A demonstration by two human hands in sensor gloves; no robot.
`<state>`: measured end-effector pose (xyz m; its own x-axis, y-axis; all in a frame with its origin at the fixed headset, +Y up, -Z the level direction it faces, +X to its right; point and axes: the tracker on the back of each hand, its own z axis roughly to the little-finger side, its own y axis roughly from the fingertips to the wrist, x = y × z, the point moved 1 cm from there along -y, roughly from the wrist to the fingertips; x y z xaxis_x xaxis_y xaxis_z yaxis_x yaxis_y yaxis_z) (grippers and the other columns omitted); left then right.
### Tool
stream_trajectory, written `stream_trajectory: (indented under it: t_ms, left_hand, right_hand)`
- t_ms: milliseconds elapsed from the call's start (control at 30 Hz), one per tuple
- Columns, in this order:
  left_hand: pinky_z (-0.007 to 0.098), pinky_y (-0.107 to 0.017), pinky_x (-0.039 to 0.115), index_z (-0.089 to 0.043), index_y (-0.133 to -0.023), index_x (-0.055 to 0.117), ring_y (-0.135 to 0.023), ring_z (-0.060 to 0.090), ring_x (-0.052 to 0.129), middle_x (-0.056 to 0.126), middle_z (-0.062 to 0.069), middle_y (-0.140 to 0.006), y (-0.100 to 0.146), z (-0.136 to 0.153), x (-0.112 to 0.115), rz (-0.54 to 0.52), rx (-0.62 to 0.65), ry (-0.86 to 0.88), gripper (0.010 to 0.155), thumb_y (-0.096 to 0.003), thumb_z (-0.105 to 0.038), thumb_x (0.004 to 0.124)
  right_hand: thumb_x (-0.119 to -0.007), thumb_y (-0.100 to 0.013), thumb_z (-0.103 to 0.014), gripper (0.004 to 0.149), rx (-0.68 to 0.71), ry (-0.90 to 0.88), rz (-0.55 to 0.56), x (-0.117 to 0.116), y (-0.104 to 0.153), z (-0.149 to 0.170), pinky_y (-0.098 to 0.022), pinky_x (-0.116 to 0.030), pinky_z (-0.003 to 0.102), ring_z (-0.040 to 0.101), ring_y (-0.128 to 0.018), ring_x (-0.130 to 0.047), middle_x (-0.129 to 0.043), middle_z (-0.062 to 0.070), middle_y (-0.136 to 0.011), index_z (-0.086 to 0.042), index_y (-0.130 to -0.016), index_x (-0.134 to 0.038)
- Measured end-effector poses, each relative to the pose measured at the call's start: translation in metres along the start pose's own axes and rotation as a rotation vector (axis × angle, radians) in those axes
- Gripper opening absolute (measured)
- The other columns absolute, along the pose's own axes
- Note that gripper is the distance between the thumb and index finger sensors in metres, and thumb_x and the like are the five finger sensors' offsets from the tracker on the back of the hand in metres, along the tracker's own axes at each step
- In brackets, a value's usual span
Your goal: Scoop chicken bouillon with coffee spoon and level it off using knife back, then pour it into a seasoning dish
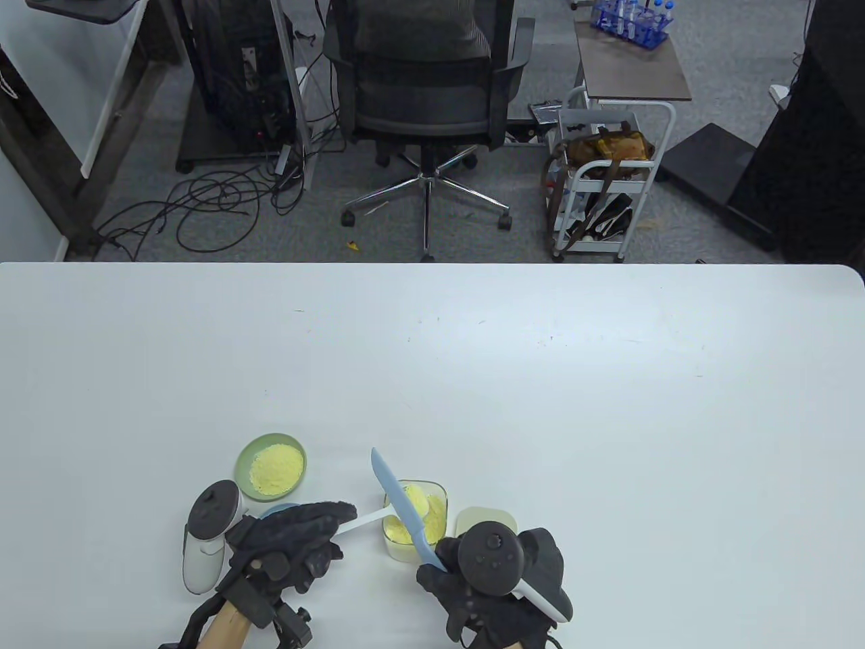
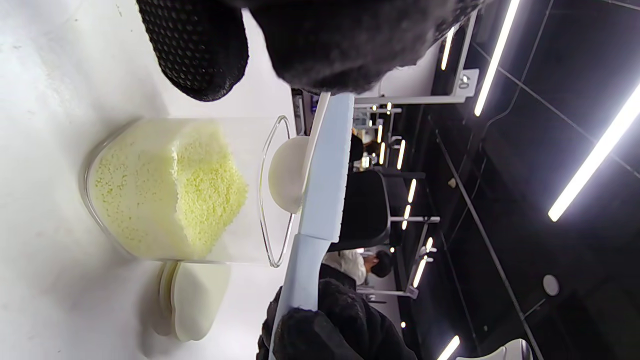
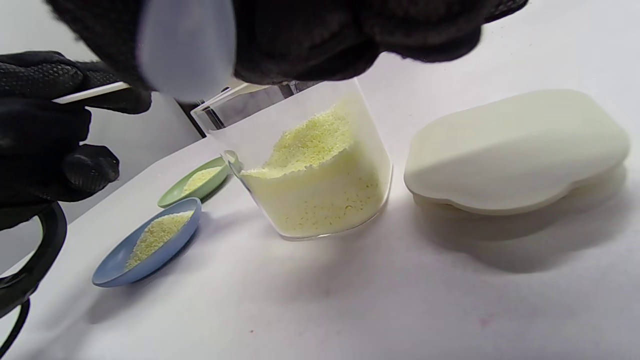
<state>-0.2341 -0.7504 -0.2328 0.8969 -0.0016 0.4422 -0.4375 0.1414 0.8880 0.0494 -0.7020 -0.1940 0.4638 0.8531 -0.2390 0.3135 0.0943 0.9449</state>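
Note:
A clear jar (image 1: pixel 413 519) (image 2: pixel 170 190) (image 3: pixel 320 175) of yellow chicken bouillon stands near the table's front edge. My left hand (image 1: pixel 297 534) pinches the handle of a white coffee spoon (image 1: pixel 361 520), whose bowl (image 2: pixel 287 172) hangs over the jar's mouth. My right hand (image 1: pixel 493 585) grips the handle of a pale blue knife (image 1: pixel 402 507) (image 2: pixel 327 180), and its blade lies across the spoon bowl. A green seasoning dish (image 1: pixel 270 466) (image 3: pixel 192 182) holding bouillon sits left of the jar. A blue dish (image 3: pixel 150 240) with bouillon lies mostly hidden under my left hand in the table view.
The jar's cream lid (image 1: pixel 485 522) (image 3: pixel 515 150) (image 2: pixel 192 300) lies on the white table (image 1: pixel 540 378) just right of the jar. An office chair (image 1: pixel 426 88) and a white cart (image 1: pixel 601 176) stand on the floor beyond the table's far edge.

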Motion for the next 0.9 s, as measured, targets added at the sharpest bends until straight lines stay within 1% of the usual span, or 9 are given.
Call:
stream_trajectory:
  t_ms: [133,233,467,567,700,733,767,900]
  left_hand:
    - [0.035,-0.043,0.081,0.001,-0.08,0.08,0.009,0.001,0.084,0.096,0.004,-0.017,0.0,0.001,-0.001,0.0,-0.001,0.007,0.046,-0.0454,-0.029,0.078]
    - [0.035,-0.042,0.081,0.003,-0.079,0.08,0.009,0.001,0.085,0.096,0.004,-0.016,0.0,0.001,-0.002,0.0,-0.005,0.018,0.046,-0.0452,-0.029,0.078]
    - [0.035,-0.042,0.081,0.002,-0.079,0.08,0.009,0.001,0.085,0.096,0.004,-0.016,0.0,0.001,-0.001,0.004,-0.006,0.025,0.046,-0.0452,-0.029,0.078]
    - [0.035,-0.043,0.081,0.002,-0.079,0.08,0.009,0.001,0.085,0.096,0.004,-0.016,0.0,0.001,-0.001,0.007,-0.004,0.034,0.046,-0.0453,-0.029,0.078]
    - [0.035,-0.043,0.081,0.001,-0.08,0.08,0.009,0.001,0.085,0.096,0.004,-0.016,0.0,0.001,-0.001,0.005,-0.004,0.036,0.046,-0.0454,-0.029,0.078]
    - [0.035,-0.043,0.081,0.001,-0.08,0.08,0.009,0.001,0.085,0.096,0.004,-0.016,0.0,0.001,-0.001,0.003,-0.004,0.035,0.046,-0.0453,-0.029,0.078]
    - [0.035,-0.043,0.081,0.001,-0.08,0.08,0.009,0.001,0.085,0.096,0.004,-0.016,0.0,0.001,-0.001,0.003,-0.004,0.036,0.046,-0.0453,-0.029,0.078]
    - [0.035,-0.043,0.081,0.001,-0.08,0.08,0.009,0.001,0.085,0.096,0.004,-0.016,0.0,0.0,-0.001,0.006,-0.003,0.037,0.046,-0.0454,-0.029,0.078]
  right_hand:
    - [-0.085,-0.044,-0.036,0.044,-0.032,0.022,0.028,0.0,0.002,0.007,-0.06,-0.05,0.068,0.035,-0.037,-0.079,-0.086,0.02,-0.05,0.0,-0.07,-0.08]
    - [-0.085,-0.044,-0.036,0.044,-0.054,0.037,0.022,0.0,0.003,0.015,-0.06,-0.051,0.068,0.035,-0.037,-0.08,-0.087,0.02,-0.05,-0.001,-0.07,-0.08]
    - [-0.085,-0.044,-0.035,0.044,-0.083,0.009,0.049,0.007,0.007,0.027,-0.06,-0.05,0.068,0.035,-0.037,-0.079,-0.087,0.02,-0.05,0.0,-0.07,-0.081]
    - [-0.085,-0.044,-0.035,0.044,-0.116,-0.021,0.073,0.013,0.006,0.038,-0.06,-0.05,0.068,0.036,-0.037,-0.079,-0.086,0.021,-0.05,0.0,-0.07,-0.081]
    - [-0.086,-0.044,-0.033,0.044,-0.232,-0.051,0.14,0.023,0.004,0.063,-0.061,-0.046,0.068,0.037,-0.039,-0.077,-0.084,0.023,-0.052,0.001,-0.071,-0.079]
    - [-0.085,-0.044,-0.033,0.044,-0.29,-0.048,0.172,0.026,0.002,0.075,-0.062,-0.045,0.068,0.037,-0.04,-0.076,-0.084,0.023,-0.052,0.001,-0.071,-0.078]
    - [-0.085,-0.045,-0.032,0.044,-0.312,-0.051,0.182,0.027,0.001,0.08,-0.063,-0.044,0.068,0.038,-0.04,-0.075,-0.083,0.023,-0.053,0.001,-0.072,-0.078]
    - [-0.084,-0.045,-0.032,0.044,-0.476,-0.021,0.201,0.026,-0.006,0.116,-0.064,-0.041,0.067,0.038,-0.042,-0.073,-0.081,0.024,-0.054,0.001,-0.073,-0.076]
